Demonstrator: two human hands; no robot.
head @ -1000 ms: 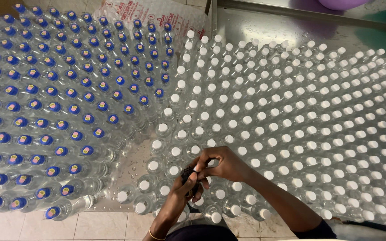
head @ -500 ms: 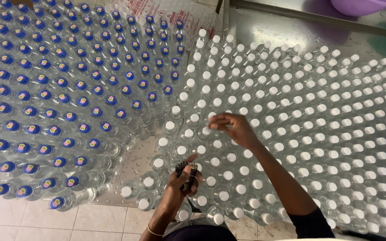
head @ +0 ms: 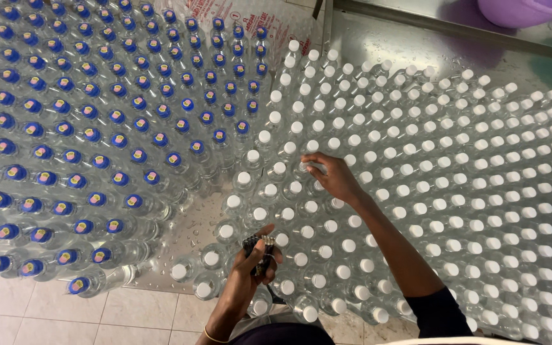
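Among the white-capped bottles (head: 378, 191), the right hand (head: 333, 179) pinches one bottle's cap (head: 303, 167), while the left hand (head: 255, 262) grips a small dark tool (head: 258, 246).

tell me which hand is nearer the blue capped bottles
Left. The left hand, holding a small dark stack of seals, sits close beside the blue capped bottles. The right hand is out among the white capped bottles, further off.

blue-capped bottles (head: 97, 128) stand left; purple basin (head: 531, 9) sits top right.
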